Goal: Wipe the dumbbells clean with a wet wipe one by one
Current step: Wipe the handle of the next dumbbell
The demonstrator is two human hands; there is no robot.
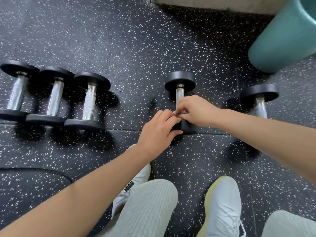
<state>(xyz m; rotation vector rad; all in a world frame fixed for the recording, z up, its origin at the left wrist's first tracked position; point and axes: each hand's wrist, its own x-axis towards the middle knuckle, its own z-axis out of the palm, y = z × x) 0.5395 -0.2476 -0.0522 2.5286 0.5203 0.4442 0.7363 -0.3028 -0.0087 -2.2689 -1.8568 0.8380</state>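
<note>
The centre dumbbell (179, 82) lies on the floor (130, 48), right of three dumbbells (55, 98). The left hand (159, 132) grips its near head. The right hand (196, 110) clamps the barely visible wet wipe (174, 112) around its handle.

Leaving a broad open lane of speckled floor (136, 53) between the tight row of three dumbbells (55, 98) on the left and the middle dumbbell (180, 82). Narrowing on the right, with the right dumbbell (259, 93) lying near the middle one and the teal bin (283, 40) crowding the far right corner. Closing off the near side with the left hand (157, 130) and right hand (195, 111) clustered on the middle dumbbell's near end, two shoes (222, 202) just behind, and a black cable (42, 170) curving at lower left.
</note>
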